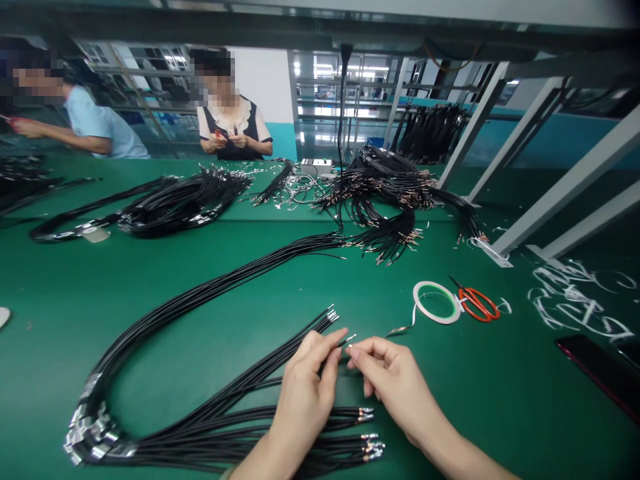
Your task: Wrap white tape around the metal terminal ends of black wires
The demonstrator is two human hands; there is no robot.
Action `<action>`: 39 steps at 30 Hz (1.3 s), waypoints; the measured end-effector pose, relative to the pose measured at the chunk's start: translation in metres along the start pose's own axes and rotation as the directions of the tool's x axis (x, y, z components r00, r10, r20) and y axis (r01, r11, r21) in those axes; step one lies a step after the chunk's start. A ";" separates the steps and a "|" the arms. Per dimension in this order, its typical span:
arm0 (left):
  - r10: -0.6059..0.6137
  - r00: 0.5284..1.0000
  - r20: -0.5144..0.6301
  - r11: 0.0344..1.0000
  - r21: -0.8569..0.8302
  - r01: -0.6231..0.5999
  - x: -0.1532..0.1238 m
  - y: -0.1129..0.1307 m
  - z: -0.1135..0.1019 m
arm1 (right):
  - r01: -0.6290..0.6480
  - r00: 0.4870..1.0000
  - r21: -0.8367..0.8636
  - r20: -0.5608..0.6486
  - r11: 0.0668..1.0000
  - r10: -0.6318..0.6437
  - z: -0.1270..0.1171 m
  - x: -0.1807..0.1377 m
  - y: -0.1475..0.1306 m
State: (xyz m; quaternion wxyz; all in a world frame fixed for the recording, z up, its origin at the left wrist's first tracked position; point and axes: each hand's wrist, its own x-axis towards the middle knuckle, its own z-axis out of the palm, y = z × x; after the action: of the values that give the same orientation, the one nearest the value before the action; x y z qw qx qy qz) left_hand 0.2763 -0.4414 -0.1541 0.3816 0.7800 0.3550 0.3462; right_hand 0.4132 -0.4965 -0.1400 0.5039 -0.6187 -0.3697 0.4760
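My left hand (306, 383) is closed, its thumb and fingers pinching a thin black cable close to its bare silvery end (352, 339). Just to the right, my right hand (400, 383) has thumb and forefinger pressed together at that cable end; a tiny pale bit shows at the fingertips, too small to name. Under and beside my left hand lie many black cables (240, 373) with metal-tipped ends (367, 415). They belong to a long bundle (165, 317) that curves back at the left, where shiny metallic wraps (93, 433) surround it.
A tape roll (419, 312) with a loose strip (400, 331) and red-handled scissors (480, 307) lie beyond my right hand. White scraps (575, 293) and a phone (600, 373) are at right. Cable piles (385, 173) and slanted metal legs (565, 180) stand behind. Two people work opposite.
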 end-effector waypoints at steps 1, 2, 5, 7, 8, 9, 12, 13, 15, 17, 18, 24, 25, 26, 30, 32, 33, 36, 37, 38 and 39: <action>0.023 0.999 0.025 1.000 0.015 -0.024 0.000 0.000 -0.001 | 0.009 1.000 -0.003 0.001 1.000 -0.009 -0.001 0.000 0.000; 0.034 0.998 0.047 0.999 0.026 -0.035 0.000 0.000 -0.001 | 0.018 1.000 -0.006 -0.002 1.000 -0.018 -0.001 0.000 0.000; -0.027 0.998 0.064 1.000 0.013 0.026 0.001 0.004 -0.003 | 0.043 0.998 -0.006 -0.035 0.999 -0.044 -0.004 0.001 -0.001; -0.100 0.994 0.052 0.994 -0.042 0.102 0.002 0.007 -0.003 | 0.054 0.996 -0.002 -0.071 0.999 -0.054 -0.005 0.000 -0.002; -0.128 0.991 0.048 0.989 -0.073 0.131 0.003 0.008 -0.003 | 0.059 0.994 0.000 -0.087 0.998 -0.058 -0.006 0.000 -0.002; -0.147 0.988 0.041 0.984 -0.096 0.150 0.004 0.009 -0.002 | 0.064 0.993 0.000 -0.099 0.998 -0.063 -0.006 0.000 -0.002; -0.145 0.989 -0.004 0.985 -0.097 0.144 0.007 0.009 0.001 | 0.077 0.991 0.001 -0.113 0.997 -0.077 -0.006 0.000 -0.002; -0.125 0.992 -0.024 0.989 -0.089 0.122 0.007 0.009 0.002 | 0.081 0.990 0.002 -0.116 0.997 -0.080 -0.006 0.001 -0.002; -0.085 0.995 -0.058 0.993 -0.084 0.080 0.008 0.008 0.003 | 0.083 0.989 0.001 -0.120 0.997 -0.083 -0.005 0.001 0.000; -0.085 0.993 -0.080 0.993 -0.092 0.078 0.008 0.007 0.002 | 0.079 0.990 -0.008 -0.115 0.997 -0.079 -0.006 0.001 0.001; -0.100 0.991 -0.084 0.991 -0.100 0.092 0.008 0.007 0.002 | 0.076 0.991 -0.016 -0.107 0.997 -0.078 -0.006 0.001 0.002; -0.136 0.990 -0.032 0.973 -0.193 0.128 0.008 0.004 0.000 | 0.084 0.996 -0.092 -0.008 0.992 -0.085 -0.002 -0.002 0.004; -0.121 0.992 -0.029 0.973 -0.202 0.112 0.009 0.003 0.000 | 0.098 0.995 -0.111 0.001 0.989 -0.099 -0.001 -0.003 0.004; -0.099 0.995 -0.029 0.974 -0.207 0.091 0.009 0.002 0.000 | 0.113 0.994 -0.128 0.006 0.985 -0.114 0.000 -0.004 0.004; -0.032 0.998 -0.059 0.984 -0.178 0.021 0.009 0.002 0.000 | 0.149 0.989 -0.178 0.009 0.973 -0.150 0.001 -0.004 0.007; -0.019 0.997 -0.070 0.990 -0.138 0.010 0.007 0.003 0.000 | 0.163 0.986 -0.193 0.007 0.968 -0.165 0.000 -0.004 0.008; -0.018 0.997 -0.073 0.992 -0.123 0.009 0.007 0.004 0.000 | 0.171 0.985 -0.200 0.002 0.965 -0.174 0.001 -0.004 0.008; -0.015 0.997 -0.081 0.994 -0.112 0.006 0.006 0.005 0.000 | 0.165 0.985 -0.215 -0.019 0.962 -0.173 0.001 -0.003 0.008; -0.015 0.996 -0.083 0.993 -0.116 0.006 0.006 0.005 0.000 | 0.152 0.987 -0.221 -0.025 0.963 -0.162 0.000 -0.003 0.008; -0.016 0.996 -0.084 0.992 -0.122 0.005 0.006 0.005 0.000 | 0.137 0.989 -0.229 -0.030 0.964 -0.148 0.000 -0.003 0.008; -0.018 0.996 -0.083 0.992 -0.127 0.008 0.006 0.006 0.000 | 0.122 0.991 -0.237 -0.033 0.964 -0.133 0.000 -0.002 0.009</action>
State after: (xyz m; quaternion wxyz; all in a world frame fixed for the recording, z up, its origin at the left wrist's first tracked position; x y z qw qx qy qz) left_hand 0.2811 -0.4389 -0.1479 0.4173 0.7367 0.3532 0.3980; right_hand 0.4126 -0.5008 -0.1478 0.4658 -0.6600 -0.4501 0.3806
